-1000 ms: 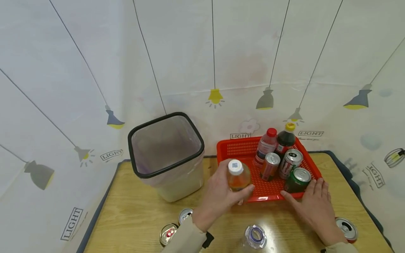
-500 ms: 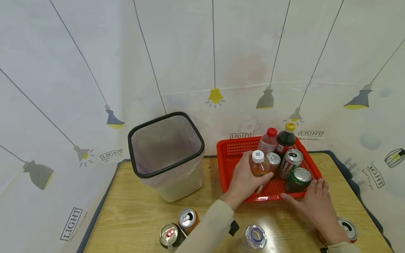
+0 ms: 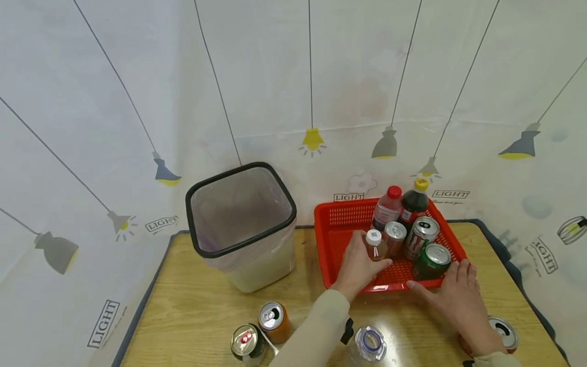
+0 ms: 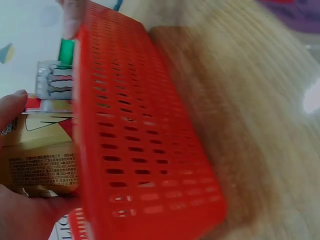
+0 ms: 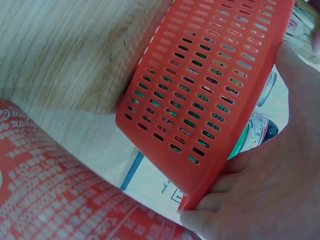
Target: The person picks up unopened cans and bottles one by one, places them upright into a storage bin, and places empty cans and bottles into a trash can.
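My left hand (image 3: 357, 267) grips a small white-capped bottle (image 3: 377, 250) of amber drink, upright inside the red perforated basket (image 3: 322, 244). The bottle's gold label (image 4: 42, 165) shows between thumb and fingers in the left wrist view. At the basket's front right corner rests my right hand (image 3: 458, 300), thumb on the front rim and fingers laid over the corner. Beside the held bottle stand a small pinkish can (image 3: 395, 239), a silver patterned can (image 3: 420, 237) and a green can (image 3: 431, 262). Behind them are a red-capped bottle (image 3: 387, 210) and a yellow-capped cola bottle (image 3: 414, 202).
A bin (image 3: 243, 257) with a black rim and clear liner stands left of the basket. An orange can (image 3: 275, 323), a dark can (image 3: 247, 344) and an open clear bottle (image 3: 370, 345) stand in front. A red can (image 3: 503, 334) is beside my right wrist.
My left hand has carried the white-capped bottle rightward over the basket's front left and lowered it inside, beside the pinkish can. My right hand has stayed at the corner.
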The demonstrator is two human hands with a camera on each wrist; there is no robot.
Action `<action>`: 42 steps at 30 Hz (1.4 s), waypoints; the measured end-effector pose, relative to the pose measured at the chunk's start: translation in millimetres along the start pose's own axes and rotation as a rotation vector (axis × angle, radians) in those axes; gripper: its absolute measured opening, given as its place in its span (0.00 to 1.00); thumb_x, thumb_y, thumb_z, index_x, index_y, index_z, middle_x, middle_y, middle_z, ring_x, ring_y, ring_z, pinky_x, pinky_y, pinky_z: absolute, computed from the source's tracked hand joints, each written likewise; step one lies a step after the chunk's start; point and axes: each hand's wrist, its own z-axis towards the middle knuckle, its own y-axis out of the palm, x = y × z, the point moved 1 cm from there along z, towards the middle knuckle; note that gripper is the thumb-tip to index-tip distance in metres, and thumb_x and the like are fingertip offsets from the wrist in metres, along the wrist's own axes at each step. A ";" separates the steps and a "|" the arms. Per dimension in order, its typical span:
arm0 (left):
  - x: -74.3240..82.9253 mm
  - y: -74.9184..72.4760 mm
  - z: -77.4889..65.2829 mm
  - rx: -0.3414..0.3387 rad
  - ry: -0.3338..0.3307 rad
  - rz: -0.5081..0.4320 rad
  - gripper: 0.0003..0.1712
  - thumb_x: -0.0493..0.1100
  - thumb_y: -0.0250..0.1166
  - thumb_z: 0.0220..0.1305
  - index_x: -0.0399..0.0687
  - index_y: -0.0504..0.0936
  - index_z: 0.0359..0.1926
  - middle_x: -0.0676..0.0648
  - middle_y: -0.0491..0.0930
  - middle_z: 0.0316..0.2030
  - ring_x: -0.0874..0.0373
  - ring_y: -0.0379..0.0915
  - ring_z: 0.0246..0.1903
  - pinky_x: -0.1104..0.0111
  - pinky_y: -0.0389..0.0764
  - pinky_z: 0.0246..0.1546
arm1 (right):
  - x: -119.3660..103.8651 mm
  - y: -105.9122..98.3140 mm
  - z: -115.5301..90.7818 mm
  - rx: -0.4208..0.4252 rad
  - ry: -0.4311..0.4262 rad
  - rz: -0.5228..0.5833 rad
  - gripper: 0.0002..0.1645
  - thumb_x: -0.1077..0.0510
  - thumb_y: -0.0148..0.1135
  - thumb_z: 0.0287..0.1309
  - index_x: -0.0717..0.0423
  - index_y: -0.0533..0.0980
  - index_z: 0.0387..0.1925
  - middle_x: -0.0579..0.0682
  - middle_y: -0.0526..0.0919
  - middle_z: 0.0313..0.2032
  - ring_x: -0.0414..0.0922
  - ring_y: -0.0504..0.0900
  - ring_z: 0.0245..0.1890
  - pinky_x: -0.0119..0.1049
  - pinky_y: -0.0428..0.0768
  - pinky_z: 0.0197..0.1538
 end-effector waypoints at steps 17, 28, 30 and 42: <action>-17.8 4.9 3.8 -0.091 -0.029 0.049 0.46 0.47 0.82 0.55 0.50 0.64 0.69 0.49 0.72 0.60 0.55 0.72 0.62 0.60 0.73 0.67 | -1.2 1.1 0.3 -0.009 0.017 0.004 0.87 0.15 0.56 0.54 0.92 0.35 0.68 0.90 0.29 0.69 0.83 0.30 0.71 0.76 0.44 0.69; -21.9 -18.7 -16.0 -0.099 0.112 0.263 0.57 0.61 0.71 0.65 0.48 0.50 0.83 0.46 0.54 0.80 0.50 0.51 0.79 0.55 0.59 0.75 | -0.7 2.2 -0.3 -0.009 0.031 -0.003 0.87 0.15 0.56 0.54 0.93 0.36 0.68 0.90 0.29 0.69 0.84 0.31 0.70 0.77 0.45 0.68; -26.6 -25.5 -22.0 -0.068 0.194 0.357 0.52 0.61 0.68 0.68 0.45 0.55 0.81 0.45 0.54 0.80 0.49 0.48 0.79 0.54 0.56 0.76 | -0.6 2.2 -0.2 -0.008 0.033 0.000 0.87 0.15 0.56 0.54 0.92 0.35 0.68 0.90 0.29 0.69 0.83 0.30 0.70 0.77 0.45 0.68; -56.5 -47.2 -61.9 0.009 0.234 0.684 0.49 0.65 0.58 0.74 0.30 0.61 0.76 0.31 0.51 0.79 0.36 0.45 0.79 0.46 0.58 0.74 | -0.8 -1.3 0.9 -0.021 0.022 -0.004 0.87 0.15 0.55 0.55 0.93 0.34 0.68 0.91 0.29 0.68 0.84 0.31 0.70 0.76 0.44 0.69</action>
